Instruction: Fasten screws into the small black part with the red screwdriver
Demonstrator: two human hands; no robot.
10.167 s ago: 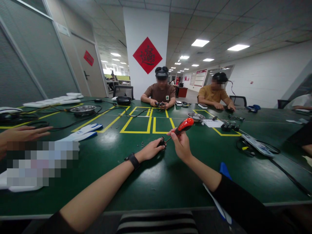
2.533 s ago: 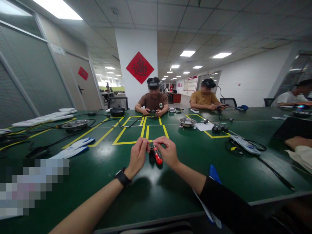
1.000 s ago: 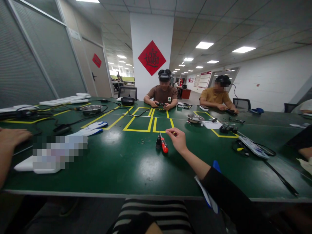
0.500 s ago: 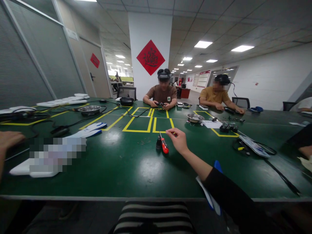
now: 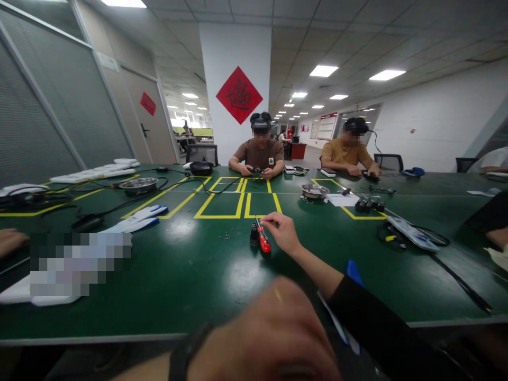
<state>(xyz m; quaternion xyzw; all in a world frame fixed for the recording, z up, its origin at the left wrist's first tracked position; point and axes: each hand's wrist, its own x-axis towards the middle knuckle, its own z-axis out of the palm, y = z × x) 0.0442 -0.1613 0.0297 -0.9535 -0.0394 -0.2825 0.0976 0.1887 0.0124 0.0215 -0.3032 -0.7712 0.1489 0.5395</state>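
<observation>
My right hand (image 5: 281, 233), in a black sleeve, reaches over the green table with thumb and fingertips pinched together. The fingertips are beside the shaft of a red screwdriver (image 5: 264, 243); whether they touch it or hold something tiny, I cannot tell. A short black cylindrical part (image 5: 254, 236) stands against the screwdriver's left side. Several small screws (image 5: 226, 234) lie scattered to the left. Large and blurred, my left hand (image 5: 273, 333) is close to the camera at the bottom middle, a black band on its wrist; its fingers are smeared and partly out of frame.
A blue-and-white glove (image 5: 138, 218) lies left, another (image 5: 354, 273) under my right forearm. Metal bowls (image 5: 315, 191) and black parts (image 5: 370, 205) sit farther back. Cables cross the left side. Two people work across the table; a person's hand (image 5: 11, 242) is at far left.
My left hand has come into view at the bottom. My right fingertips have moved slightly closer to the screwdriver's shaft. The view has shifted a little.
</observation>
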